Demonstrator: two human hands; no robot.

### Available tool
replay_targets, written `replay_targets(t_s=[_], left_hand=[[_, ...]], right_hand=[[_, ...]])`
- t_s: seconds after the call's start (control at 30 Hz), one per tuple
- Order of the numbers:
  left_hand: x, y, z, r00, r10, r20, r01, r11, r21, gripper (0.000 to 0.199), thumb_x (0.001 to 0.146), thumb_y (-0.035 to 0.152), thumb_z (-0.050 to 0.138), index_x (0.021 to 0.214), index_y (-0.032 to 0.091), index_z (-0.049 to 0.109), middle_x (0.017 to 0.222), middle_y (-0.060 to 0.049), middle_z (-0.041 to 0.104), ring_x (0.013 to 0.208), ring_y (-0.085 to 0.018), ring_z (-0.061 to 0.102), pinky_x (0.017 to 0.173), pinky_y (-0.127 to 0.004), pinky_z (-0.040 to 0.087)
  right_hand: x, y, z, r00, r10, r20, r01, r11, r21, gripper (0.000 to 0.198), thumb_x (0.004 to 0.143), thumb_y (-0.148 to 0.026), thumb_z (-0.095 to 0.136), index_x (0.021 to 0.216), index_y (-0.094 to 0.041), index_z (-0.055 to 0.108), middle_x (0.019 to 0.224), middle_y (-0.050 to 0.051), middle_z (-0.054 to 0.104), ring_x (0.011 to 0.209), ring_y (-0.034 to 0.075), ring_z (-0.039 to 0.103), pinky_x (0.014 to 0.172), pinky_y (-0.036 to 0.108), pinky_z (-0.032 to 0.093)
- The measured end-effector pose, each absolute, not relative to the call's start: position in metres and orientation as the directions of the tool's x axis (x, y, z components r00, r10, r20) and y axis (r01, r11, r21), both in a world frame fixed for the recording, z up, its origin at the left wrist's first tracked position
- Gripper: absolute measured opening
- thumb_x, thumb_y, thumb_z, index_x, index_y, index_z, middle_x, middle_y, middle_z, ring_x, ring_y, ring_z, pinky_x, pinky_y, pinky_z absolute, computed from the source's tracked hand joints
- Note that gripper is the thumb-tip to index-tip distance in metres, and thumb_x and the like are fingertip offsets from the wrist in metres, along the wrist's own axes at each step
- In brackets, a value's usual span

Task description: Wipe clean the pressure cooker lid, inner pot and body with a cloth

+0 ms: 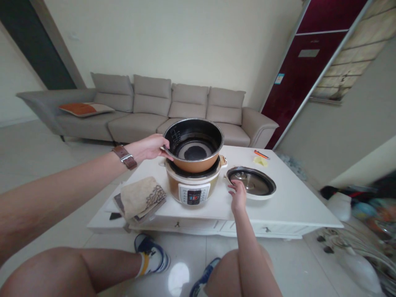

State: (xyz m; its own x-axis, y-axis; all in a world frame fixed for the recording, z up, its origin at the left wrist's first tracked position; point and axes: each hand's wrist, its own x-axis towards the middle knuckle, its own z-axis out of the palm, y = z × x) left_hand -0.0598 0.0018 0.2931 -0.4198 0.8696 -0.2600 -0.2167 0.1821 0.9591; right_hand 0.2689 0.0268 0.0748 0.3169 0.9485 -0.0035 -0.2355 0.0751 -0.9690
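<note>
My left hand (156, 147) grips the left rim of the rice cooker's inner pot (193, 142), black inside and copper-brown outside. The pot is tilted so its inside faces me, above the open rice cooker base (193, 185); whether it touches the base is hard to tell. On the front of the base is a white control panel with a dark display. To the right, the detached lid (252, 181) lies on the white table with its metal underside up. My right hand (238, 194) is at the lid's near left edge, fingers slightly spread; nothing shows in it.
Folded cloths (140, 198) lie on the left of the white table (297, 198). Farther back on the right are an orange pen-like object (261, 154) and a yellow paper (260, 161). A grey sofa (136, 128) stands behind. Cluttered items fill the floor at far right.
</note>
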Motion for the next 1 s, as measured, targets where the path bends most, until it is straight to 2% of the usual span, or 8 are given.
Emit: replay_targets(t_s=[0.17,0.3,0.47,0.6,0.7,0.9,1.0], left_hand=[[-0.051,0.006,0.283,-0.326,0.913,-0.247,-0.027,0.252,0.967,0.04,0.058,-0.017,0.051,0.083,0.012,0.065,0.073,-0.008,0.063,0.094,-0.043,0.073,0.083,-0.07,0.061],[-0.049,0.007,0.278,-0.333,0.92,-0.208,0.046,0.237,0.971,0.044,0.06,-0.015,0.053,0.093,0.013,0.065,0.079,-0.008,0.065,0.093,-0.044,0.073,0.084,-0.074,0.058],[-0.056,0.014,0.27,-0.311,0.944,-0.108,0.233,0.186,0.955,0.049,0.062,-0.007,0.061,0.106,0.015,0.064,0.081,-0.006,0.067,0.084,-0.035,0.074,0.077,-0.057,0.064],[-0.07,0.026,0.262,-0.307,0.952,0.023,0.437,0.12,0.891,0.038,0.057,-0.003,0.066,0.091,0.014,0.069,0.079,-0.006,0.068,0.087,-0.031,0.072,0.077,-0.042,0.063],[-0.08,0.032,0.257,-0.318,0.945,0.079,0.556,0.118,0.823,0.029,0.054,-0.002,0.067,0.078,0.014,0.069,0.078,-0.006,0.069,0.094,-0.032,0.071,0.082,-0.038,0.06],[-0.08,0.038,0.244,-0.39,0.921,-0.002,0.567,0.242,0.788,0.022,0.05,0.003,0.074,0.065,0.017,0.067,0.073,-0.006,0.068,0.101,-0.036,0.068,0.087,-0.039,0.057],[-0.08,0.042,0.231,-0.379,0.926,0.003,0.613,0.248,0.751,0.022,0.048,0.005,0.075,0.065,0.017,0.066,0.091,-0.011,0.069,0.118,-0.043,0.061,0.099,-0.048,0.053]], right_hand=[[0.265,0.029,0.076,0.304,0.953,0.001,-0.242,0.078,-0.967,0.026,0.072,-0.045,0.058,0.083,-0.023,0.066,0.105,0.004,0.069,0.081,0.017,0.064,0.06,0.025,0.043],[0.259,0.03,0.076,0.272,0.962,-0.002,-0.26,0.071,-0.963,0.025,0.074,-0.045,0.06,0.084,-0.023,0.066,0.105,0.003,0.069,0.081,0.016,0.064,0.06,0.024,0.042],[0.254,0.031,0.078,0.261,0.965,0.001,-0.246,0.068,-0.967,0.027,0.073,-0.046,0.06,0.084,-0.022,0.066,0.105,0.005,0.071,0.081,0.017,0.064,0.06,0.024,0.041],[0.251,0.029,0.081,0.248,0.969,-0.003,-0.239,0.058,-0.969,0.027,0.071,-0.046,0.06,0.082,-0.022,0.066,0.102,0.005,0.071,0.081,0.018,0.064,0.06,0.024,0.04],[0.25,0.028,0.081,0.239,0.971,-0.007,-0.231,0.05,-0.972,0.026,0.071,-0.046,0.06,0.081,-0.023,0.066,0.1,0.004,0.071,0.081,0.018,0.064,0.06,0.025,0.04],[0.25,0.027,0.079,0.214,0.977,-0.021,-0.22,0.027,-0.975,0.025,0.072,-0.046,0.06,0.08,-0.023,0.065,0.096,0.003,0.069,0.081,0.018,0.064,0.06,0.026,0.04],[0.251,0.024,0.079,0.194,0.981,-0.015,-0.203,0.025,-0.979,0.023,0.073,-0.045,0.06,0.079,-0.023,0.065,0.098,0.002,0.069,0.081,0.018,0.064,0.061,0.026,0.04]])
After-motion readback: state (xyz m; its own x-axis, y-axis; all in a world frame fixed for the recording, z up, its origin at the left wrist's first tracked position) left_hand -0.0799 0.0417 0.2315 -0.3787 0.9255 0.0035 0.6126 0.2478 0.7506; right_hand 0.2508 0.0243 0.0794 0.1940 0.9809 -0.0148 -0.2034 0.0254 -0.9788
